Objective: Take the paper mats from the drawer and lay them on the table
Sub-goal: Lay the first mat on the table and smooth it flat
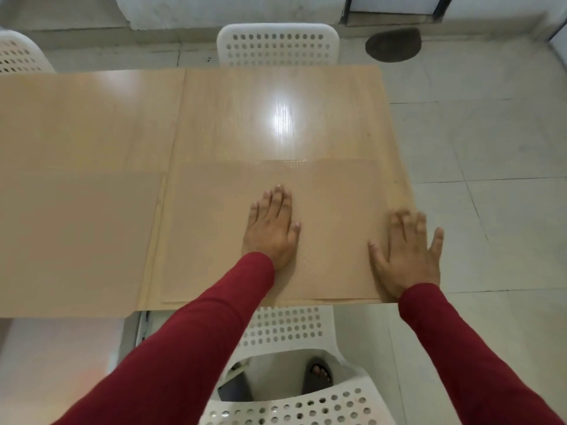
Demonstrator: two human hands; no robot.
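A tan paper mat [214, 228] lies flat on the near right part of the light wooden table [245, 118], its near edge along the table's front edge. Another mat-like tan sheet [76, 240] covers the near left part of the table. My left hand [273, 231] rests palm down on the middle of the right mat, fingers together. My right hand [408, 256] is flat with spread fingers on that mat's right edge, at the table's corner, and looks blurred. Both arms wear red sleeves. No drawer is in view.
A white perforated chair [277, 44] stands at the far side of the table, another [18, 53] at the far left, and a third [291, 403] is right under me. Grey tiled floor [491, 148] lies to the right, with a dark round patch [392, 46].
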